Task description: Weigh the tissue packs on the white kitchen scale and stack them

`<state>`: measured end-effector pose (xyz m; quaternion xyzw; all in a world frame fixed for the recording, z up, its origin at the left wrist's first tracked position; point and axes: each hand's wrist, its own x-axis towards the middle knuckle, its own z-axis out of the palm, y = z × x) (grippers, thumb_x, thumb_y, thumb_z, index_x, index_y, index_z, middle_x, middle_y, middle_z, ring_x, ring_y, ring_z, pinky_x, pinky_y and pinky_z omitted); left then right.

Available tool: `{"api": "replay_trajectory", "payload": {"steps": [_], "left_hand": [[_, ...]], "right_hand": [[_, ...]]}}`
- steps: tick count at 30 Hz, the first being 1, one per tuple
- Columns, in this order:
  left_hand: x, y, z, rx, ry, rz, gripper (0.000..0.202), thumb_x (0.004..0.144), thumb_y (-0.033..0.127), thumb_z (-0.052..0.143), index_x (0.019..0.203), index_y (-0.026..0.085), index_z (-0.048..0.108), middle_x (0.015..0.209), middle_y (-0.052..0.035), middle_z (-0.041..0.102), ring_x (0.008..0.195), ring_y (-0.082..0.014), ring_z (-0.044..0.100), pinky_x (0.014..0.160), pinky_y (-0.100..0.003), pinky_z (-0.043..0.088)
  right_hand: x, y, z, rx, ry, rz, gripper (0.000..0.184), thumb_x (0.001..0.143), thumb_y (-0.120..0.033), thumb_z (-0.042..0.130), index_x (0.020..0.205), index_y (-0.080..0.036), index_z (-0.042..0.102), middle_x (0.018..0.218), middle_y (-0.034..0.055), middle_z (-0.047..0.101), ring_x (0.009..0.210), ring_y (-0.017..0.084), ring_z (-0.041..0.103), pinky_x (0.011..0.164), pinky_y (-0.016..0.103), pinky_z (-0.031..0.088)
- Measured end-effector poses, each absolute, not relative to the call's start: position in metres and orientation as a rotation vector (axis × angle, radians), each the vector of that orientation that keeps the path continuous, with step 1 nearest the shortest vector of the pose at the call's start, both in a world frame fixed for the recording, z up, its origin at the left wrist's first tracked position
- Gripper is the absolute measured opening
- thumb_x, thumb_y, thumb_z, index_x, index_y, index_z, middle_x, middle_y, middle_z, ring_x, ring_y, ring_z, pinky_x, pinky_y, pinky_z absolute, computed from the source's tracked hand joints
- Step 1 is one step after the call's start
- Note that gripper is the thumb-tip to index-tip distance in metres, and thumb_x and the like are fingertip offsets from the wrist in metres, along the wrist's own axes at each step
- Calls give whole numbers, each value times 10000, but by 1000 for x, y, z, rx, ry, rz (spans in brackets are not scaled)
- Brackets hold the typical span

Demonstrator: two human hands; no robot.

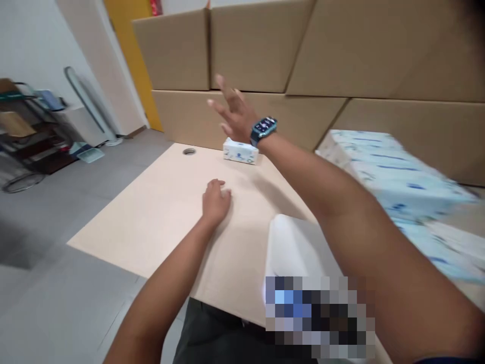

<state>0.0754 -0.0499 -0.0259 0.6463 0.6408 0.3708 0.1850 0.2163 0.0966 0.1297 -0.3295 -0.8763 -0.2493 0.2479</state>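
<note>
My right hand [237, 114], with a smartwatch [264, 128] on its wrist, is raised over the far part of the table [151, 212]. Its fingers are spread and hold nothing. Just below it, a small white tissue pack [241, 152] with blue print stands on the table, apart from the fingers as far as I can see. My left hand [215, 203] rests low on the middle of the tabletop, thumb apart from the loosely bent fingers, with nothing in it. A smooth white object [291, 242] lies near the front edge, partly covered by a pixelated patch and my right forearm.
Large cardboard boxes [261, 45] are stacked along the back. To the right, light-blue and white wrapped packs [394, 172] are piled, blurred. A round cable hole [189, 151] sits in the far left tabletop. A dark shelf rack [30, 131] stands on the floor at left.
</note>
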Motion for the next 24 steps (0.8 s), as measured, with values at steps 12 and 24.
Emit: {"api": "replay_trajectory", "payload": {"steps": [12, 24], "left_hand": [[90, -67, -1, 1827, 1421, 1281, 375, 982, 357, 643, 1325, 211, 599, 1417, -141, 602, 1270, -317, 631, 1079, -513, 515], [180, -144, 40, 2010, 1016, 775, 600, 982, 552, 581, 1471, 204, 560, 1466, -151, 666, 1247, -286, 666, 1033, -436, 550]], "right_hand": [[401, -237, 147, -663, -2256, -1121, 479, 1043, -407, 664, 1477, -209, 620, 1442, 141, 743, 1381, 304, 695, 1171, 515, 562], [517, -233, -17, -1653, -978, 586, 899, 927, -698, 641, 1652, -228, 393, 1715, 178, 465, 1590, 331, 468, 1333, 555, 362]]}}
